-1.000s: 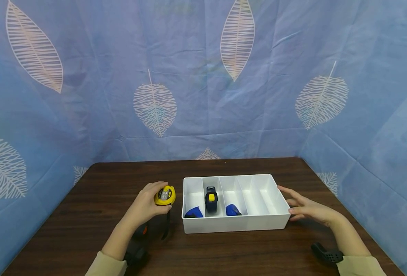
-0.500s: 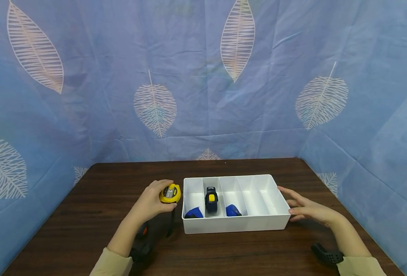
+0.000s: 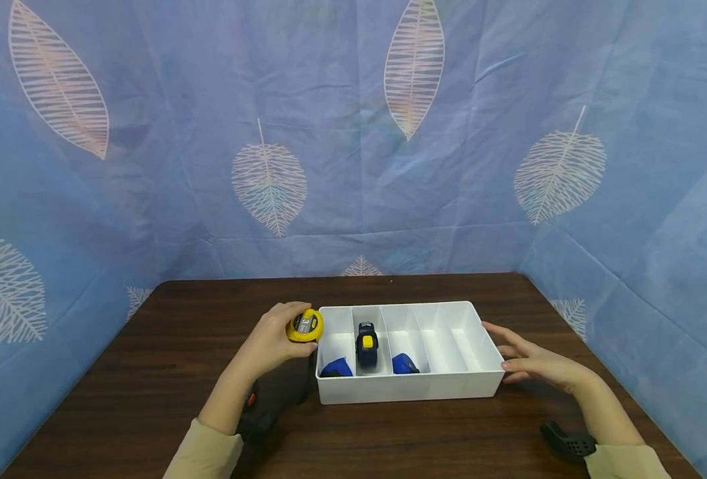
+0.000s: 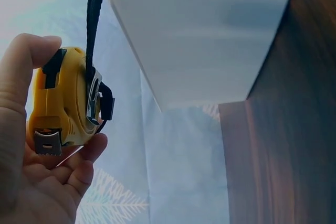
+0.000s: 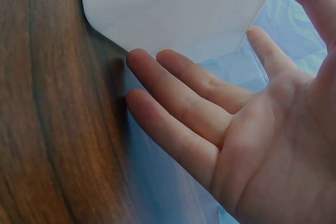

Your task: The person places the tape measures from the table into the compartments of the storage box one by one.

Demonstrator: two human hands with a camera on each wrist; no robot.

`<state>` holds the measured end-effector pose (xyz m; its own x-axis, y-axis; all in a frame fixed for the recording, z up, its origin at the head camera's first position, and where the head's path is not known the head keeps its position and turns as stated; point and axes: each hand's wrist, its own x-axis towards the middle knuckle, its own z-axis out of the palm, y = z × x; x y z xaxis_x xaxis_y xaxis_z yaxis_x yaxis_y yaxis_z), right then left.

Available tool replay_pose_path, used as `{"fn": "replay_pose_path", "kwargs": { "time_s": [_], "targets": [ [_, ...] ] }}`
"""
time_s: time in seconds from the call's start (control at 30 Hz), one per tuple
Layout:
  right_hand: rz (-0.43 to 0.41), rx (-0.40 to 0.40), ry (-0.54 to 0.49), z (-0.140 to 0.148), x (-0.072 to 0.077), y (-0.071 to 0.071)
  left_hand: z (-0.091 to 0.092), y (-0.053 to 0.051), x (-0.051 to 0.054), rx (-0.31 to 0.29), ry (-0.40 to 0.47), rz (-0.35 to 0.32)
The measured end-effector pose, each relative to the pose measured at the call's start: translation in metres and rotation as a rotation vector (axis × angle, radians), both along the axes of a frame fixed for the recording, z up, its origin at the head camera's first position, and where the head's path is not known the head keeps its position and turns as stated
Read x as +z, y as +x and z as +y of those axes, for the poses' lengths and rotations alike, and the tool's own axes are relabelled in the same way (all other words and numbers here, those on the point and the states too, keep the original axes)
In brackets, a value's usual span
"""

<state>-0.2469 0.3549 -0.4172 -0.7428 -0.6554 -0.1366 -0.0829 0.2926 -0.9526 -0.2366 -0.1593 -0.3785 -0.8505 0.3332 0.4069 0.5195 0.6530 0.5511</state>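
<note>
A yellow tape measure [image 3: 305,325] is pinched between thumb and fingers of my left hand [image 3: 275,339], at the upper left rim of the white divided box [image 3: 407,389]. In the left wrist view the tape measure [image 4: 65,98] shows its metal hook, belt clip and a black wrist strap [image 4: 93,19]. My right hand [image 3: 541,362] rests its fingertips against the box's right end, fingers fairly straight. Inside the box, a blue object [image 3: 336,368] lies in the leftmost compartment, a dark tape measure with a yellow button [image 3: 367,346] in the second, and another blue object [image 3: 404,364] in the third.
A dark object with an orange spot [image 3: 251,399] lies on the brown table [image 3: 389,436], partly hidden by my left forearm. A black band [image 3: 568,442] is on my right wrist. Blue leaf-patterned cloth [image 3: 341,166] hangs behind and beside the table.
My left hand has moved right and slightly away from me with the yellow tape measure, up to the box's left rim. My right hand and the box have stayed in place.
</note>
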Motion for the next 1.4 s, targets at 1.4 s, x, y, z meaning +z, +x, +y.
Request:
{"fn": "replay_pose_path", "kwargs": {
  "time_s": [1.4],
  "targets": [
    [0.009, 0.01, -0.005, 0.002, -0.002, -0.001, 0.041, -0.005, 0.023, -0.064, 0.096, -0.007]
  ]
}}
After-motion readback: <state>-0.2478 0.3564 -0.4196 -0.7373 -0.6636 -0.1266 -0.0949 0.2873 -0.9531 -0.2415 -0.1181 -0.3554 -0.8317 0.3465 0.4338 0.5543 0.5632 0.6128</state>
